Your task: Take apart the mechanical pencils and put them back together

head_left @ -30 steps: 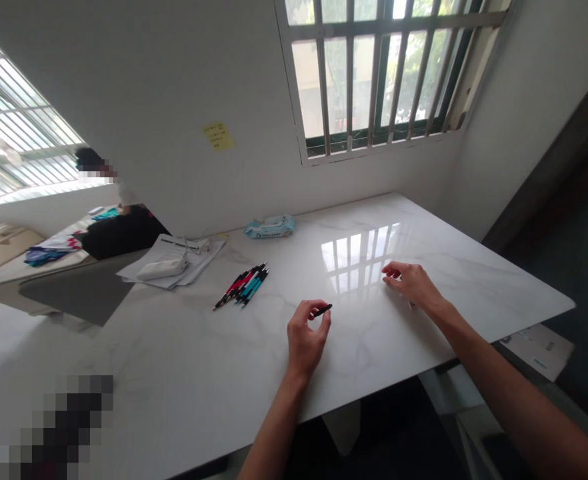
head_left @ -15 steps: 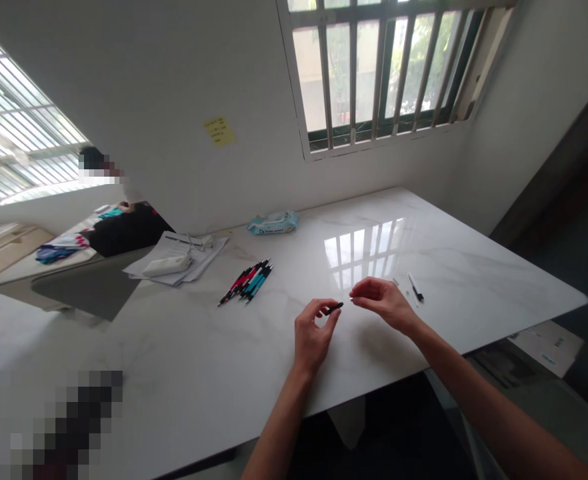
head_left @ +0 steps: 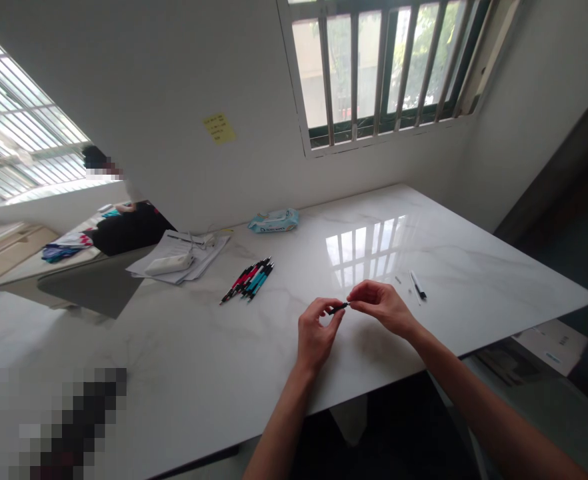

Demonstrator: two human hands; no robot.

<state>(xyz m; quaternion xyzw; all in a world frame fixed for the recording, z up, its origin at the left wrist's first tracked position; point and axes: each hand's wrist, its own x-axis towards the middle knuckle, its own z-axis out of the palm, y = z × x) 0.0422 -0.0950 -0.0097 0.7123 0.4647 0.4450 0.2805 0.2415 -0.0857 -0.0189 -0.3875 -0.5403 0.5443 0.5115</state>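
Between the thumb and fingers of my left hand [head_left: 317,333] is a short black pen part [head_left: 338,309], its end pointing right. My right hand [head_left: 381,308] pinches a tiny pale tip piece [head_left: 349,303], which meets the end of the black part. Whether the two are joined I cannot tell. Right of my right hand, a white pen part with a black clip end [head_left: 417,285] lies on the white marbled table [head_left: 374,380]. Small thin pieces, too small to name, lie beside it.
Several red, black and blue pens [head_left: 248,280] lie in a bunch left of my hands. A wipes pack [head_left: 274,221] sits near the wall. Papers [head_left: 201,262] with a white device [head_left: 169,265] on them lie farther left. A person [head_left: 107,170] is at the far left.
My hands have come closer together. The tiny piece in my right hand now touches the end of the black pen part, where a gap showed before.
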